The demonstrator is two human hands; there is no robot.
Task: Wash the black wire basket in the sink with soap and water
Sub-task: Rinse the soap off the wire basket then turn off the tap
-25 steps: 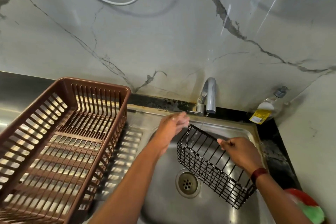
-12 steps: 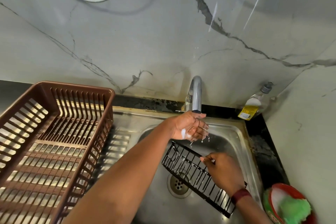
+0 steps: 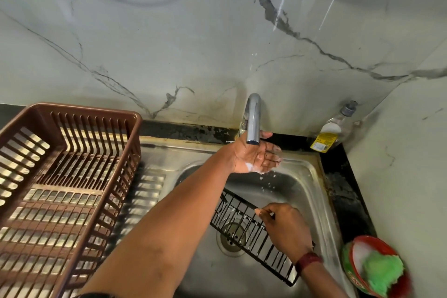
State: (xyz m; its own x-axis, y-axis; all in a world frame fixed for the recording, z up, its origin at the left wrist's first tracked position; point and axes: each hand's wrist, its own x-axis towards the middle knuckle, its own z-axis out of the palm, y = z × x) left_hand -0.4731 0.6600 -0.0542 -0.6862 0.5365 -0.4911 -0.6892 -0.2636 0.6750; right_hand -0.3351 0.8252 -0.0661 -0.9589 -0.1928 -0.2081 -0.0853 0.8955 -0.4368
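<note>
Left hand (image 3: 256,156) cupped palm-up, fingers loosely spread, under tap (image 3: 252,118); suds on palm, drops falling into sink (image 3: 312,191). Right hand (image 3: 286,230) pinching top rim of basket (image 3: 244,227), black wire, tilted on edge low in sink over drain (image 3: 231,239). Brown rack (image 3: 60,176) on draining board at left. Soap bottle (image 3: 335,129) in back corner. Red bowl (image 3: 377,266) with green scrubber (image 3: 383,271) on tabletop at right.

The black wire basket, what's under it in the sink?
Through the wires of the basket, the sink's round drain shows below its left part, with steel basin around it. The right hand, gripping the rim, hides what lies under the middle.
</note>
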